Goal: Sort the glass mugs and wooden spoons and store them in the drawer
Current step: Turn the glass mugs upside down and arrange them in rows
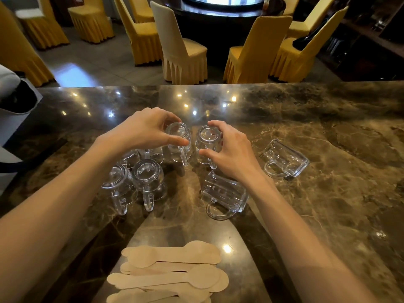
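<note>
The left grip (141,132) clasps an inverted glass mug (178,136) from above. The right grip (234,152) clasps a second inverted mug (206,141) just beside it at 3 o'clock. Other inverted mugs (148,180) cluster at 7 o'clock, a tipped mug (225,193) lies at 5 o'clock, and wooden spoons (170,272) are piled at 6 o'clock on the counter (328,127).

The room is dim and warm. Small bright reflections dot the polished marble counter (328,127), pale highlights edge the glass mugs (148,178), and white glare burns out the far round table (223,3). Soft shadows flank my forearms (65,204); the frame's edges bow, chairs (181,47) slightly blurred.
</note>
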{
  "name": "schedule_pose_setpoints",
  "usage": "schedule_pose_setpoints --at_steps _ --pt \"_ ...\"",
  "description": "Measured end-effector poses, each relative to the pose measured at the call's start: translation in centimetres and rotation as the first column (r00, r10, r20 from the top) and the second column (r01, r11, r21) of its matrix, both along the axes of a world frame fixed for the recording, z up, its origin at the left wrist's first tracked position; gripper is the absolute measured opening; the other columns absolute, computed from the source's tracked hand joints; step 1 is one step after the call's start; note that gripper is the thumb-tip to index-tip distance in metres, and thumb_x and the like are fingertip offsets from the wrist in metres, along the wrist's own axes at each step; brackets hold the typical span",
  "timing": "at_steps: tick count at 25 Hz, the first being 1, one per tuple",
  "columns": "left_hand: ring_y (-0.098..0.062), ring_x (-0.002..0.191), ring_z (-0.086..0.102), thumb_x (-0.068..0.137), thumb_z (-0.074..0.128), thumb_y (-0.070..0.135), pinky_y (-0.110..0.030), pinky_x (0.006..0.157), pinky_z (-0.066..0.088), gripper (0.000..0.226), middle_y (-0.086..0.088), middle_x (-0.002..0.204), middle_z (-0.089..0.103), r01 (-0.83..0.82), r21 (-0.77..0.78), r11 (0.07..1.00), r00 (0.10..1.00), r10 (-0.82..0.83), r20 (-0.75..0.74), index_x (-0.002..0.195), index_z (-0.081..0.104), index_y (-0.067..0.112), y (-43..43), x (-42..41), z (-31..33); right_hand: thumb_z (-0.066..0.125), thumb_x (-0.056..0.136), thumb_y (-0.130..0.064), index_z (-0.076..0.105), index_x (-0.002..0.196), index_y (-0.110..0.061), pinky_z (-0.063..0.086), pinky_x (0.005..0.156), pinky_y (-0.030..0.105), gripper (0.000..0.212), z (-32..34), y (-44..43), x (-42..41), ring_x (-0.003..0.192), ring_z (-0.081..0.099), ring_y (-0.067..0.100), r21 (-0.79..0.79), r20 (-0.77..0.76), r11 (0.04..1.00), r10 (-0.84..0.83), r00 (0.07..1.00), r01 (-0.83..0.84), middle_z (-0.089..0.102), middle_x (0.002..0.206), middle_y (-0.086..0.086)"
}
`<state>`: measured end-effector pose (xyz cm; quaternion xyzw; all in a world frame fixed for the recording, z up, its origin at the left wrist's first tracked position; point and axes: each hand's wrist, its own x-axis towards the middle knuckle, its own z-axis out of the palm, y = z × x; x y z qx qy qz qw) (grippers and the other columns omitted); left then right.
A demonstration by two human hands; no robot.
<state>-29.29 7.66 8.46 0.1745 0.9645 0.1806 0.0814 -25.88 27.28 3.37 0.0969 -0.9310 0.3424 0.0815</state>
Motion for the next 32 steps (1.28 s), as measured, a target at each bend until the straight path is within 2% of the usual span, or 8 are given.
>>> schedule_pose_setpoints --at_steps 5,21,27,32 --pt "-0.016 0.113 0.056 0.066 0.064 0.063 -0.027 0.088 0.042 0.078 0.001 0.128 0.060 0.003 -0.003 1.000 1.000 -0.003 0.014 0.131 0.052 0.022 0.0 -0.2 -0.6 0.078 0.073 -0.032 0.047 0.132 -0.019 0.044 0.098 0.041 0.068 -0.3 -0.3 -0.2 0.114 0.055 0.018 -0.006 0.012 1.000 0.001 1.000 -0.001 0.059 0.127 0.002" --pt "-0.020 0.125 0.048 0.079 0.064 0.049 -0.038 0.105 0.037 0.068 0.000 0.139 0.050 -0.004 -0.007 1.000 0.992 0.005 0.125 0.139 0.041 0.026 -0.2 -1.0 -1.0 0.078 0.073 -0.034 0.048 0.132 -0.019 0.044 0.092 0.032 0.067 -0.8 -0.5 -1.0 0.108 0.057 0.016 -0.028 -0.011 1.000 -0.006 1.000 0.006 0.061 0.123 0.001" --pt "-0.021 0.127 0.044 0.082 0.061 0.048 -0.030 0.097 0.034 0.068 -0.003 0.144 0.044 -0.044 0.040 0.998 0.987 0.038 0.155 0.141 0.035 0.028 -0.5 -0.5 -1.7 0.076 0.075 -0.034 0.046 0.132 -0.020 0.049 0.090 0.033 0.066 -1.4 -0.7 -1.1 0.100 0.056 0.012 -0.044 -0.015 0.999 0.014 1.000 -0.015 0.060 0.119 0.000" --pt "-0.022 0.127 0.044 0.082 0.061 0.048 -0.034 0.100 0.035 0.068 -0.003 0.144 0.043 -0.057 0.036 0.998 0.990 0.051 0.132 0.142 0.034 0.027 -0.2 -0.2 -2.1 0.076 0.075 -0.035 0.045 0.134 -0.021 0.044 0.087 0.026 0.068 -1.7 -0.5 -1.1 0.093 0.049 0.005 -0.033 -0.015 0.999 0.023 1.000 -0.023 0.059 0.120 0.000"
